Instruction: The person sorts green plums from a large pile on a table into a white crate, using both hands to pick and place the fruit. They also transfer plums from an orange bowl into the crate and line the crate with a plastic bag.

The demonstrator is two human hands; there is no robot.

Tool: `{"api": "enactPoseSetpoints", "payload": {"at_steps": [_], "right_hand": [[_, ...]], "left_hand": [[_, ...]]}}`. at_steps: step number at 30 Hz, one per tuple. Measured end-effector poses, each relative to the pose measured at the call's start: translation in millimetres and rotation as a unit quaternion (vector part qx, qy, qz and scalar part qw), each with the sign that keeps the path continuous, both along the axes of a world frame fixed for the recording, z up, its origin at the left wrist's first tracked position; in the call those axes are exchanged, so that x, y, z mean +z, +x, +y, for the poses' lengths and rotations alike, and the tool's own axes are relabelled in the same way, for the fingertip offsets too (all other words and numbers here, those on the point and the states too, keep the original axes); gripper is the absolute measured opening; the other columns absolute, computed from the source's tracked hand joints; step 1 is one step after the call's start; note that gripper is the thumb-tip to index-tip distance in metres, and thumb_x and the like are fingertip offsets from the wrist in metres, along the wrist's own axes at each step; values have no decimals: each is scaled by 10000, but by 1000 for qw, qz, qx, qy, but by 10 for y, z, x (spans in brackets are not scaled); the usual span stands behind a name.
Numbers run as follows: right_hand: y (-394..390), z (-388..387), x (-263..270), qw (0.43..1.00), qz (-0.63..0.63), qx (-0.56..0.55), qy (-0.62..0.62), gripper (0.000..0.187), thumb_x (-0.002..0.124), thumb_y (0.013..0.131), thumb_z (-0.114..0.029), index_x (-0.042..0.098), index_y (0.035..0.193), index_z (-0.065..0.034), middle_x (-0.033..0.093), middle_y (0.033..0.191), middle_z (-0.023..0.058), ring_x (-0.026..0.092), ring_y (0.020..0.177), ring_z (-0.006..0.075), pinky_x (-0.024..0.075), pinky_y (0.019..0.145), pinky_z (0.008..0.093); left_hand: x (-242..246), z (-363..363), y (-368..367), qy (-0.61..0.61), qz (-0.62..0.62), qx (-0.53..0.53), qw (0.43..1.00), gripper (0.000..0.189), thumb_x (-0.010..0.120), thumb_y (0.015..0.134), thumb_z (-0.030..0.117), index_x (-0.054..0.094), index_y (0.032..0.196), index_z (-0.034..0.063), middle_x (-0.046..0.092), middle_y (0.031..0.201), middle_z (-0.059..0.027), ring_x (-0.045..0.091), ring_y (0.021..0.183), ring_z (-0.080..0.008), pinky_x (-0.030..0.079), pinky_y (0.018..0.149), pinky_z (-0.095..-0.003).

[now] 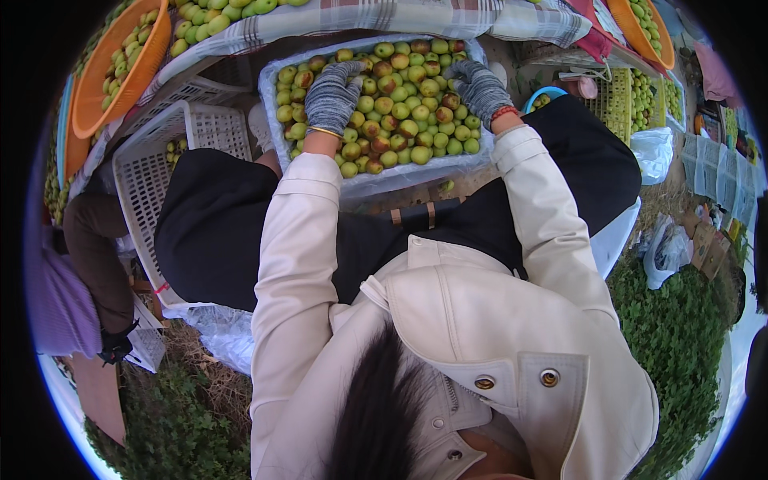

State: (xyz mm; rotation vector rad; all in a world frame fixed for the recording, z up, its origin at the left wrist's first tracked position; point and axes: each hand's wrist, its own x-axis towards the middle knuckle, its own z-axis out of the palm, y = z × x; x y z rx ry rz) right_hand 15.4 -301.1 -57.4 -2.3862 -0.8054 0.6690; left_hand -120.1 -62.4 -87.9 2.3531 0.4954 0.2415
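A crate lined with clear plastic film [414, 171], full of small green and reddish-brown jujube fruits [399, 111], stands before me. My left hand [333, 99], in a grey knitted glove, lies over the fruits at the crate's left part, fingers curled down. My right hand [482, 93], in a matching glove with a red bead bracelet [504, 111] at its wrist, is at the crate's right edge, its fingertips near the fruits. Whether either hand grips a fruit cannot be told, as the fingertips are partly hidden.
Beyond the crate runs a cloth-covered table edge [414, 17] with more fruits. Orange basins [90, 78] stand at upper left and upper right. A white perforated crate [144, 180] is by my left knee, a yellow crate [616, 108] and a blue bowl [543, 91] at right. A person in purple [63, 300] is at far left.
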Motion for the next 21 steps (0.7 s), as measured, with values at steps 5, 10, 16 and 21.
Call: {"api": "enactPoseSetpoints", "payload": {"at_steps": [5,10,16,21], "right_hand": [[-369,-121,91,986,-62,83,-131,328,665,814,-169,595,1123,-85,559,1152,162,570,1050,321,469,894,397],[-509,-61,-158,966,-111,156,-172,366,649,794,-119,560,1148,-86,522,1159,172,552,1054,368,465,892,420],[-382,-226,-25,981,-46,158,-98,251,613,825,-90,598,1075,-86,543,1156,149,585,1002,338,479,864,390],[-335,-166,30,994,-65,91,-19,308,650,834,-149,597,1136,-133,540,1189,122,565,1047,316,471,886,391]], "left_hand": [[-51,52,1,-14,-8,-15,1000,242,633,854,123,659,1094,105,669,1018,-82,650,858,-201,520,792,-319],[57,35,-47,-42,-34,-21,998,242,631,855,98,654,1095,79,673,1025,-84,647,881,-193,516,811,-311],[682,107,-307,-251,-114,52,960,241,628,866,70,641,1103,29,675,1029,-85,632,846,-136,524,748,-260],[1167,375,-952,-427,-240,148,859,269,614,879,44,608,1146,15,652,1042,-84,617,802,-102,525,699,-207]]}}
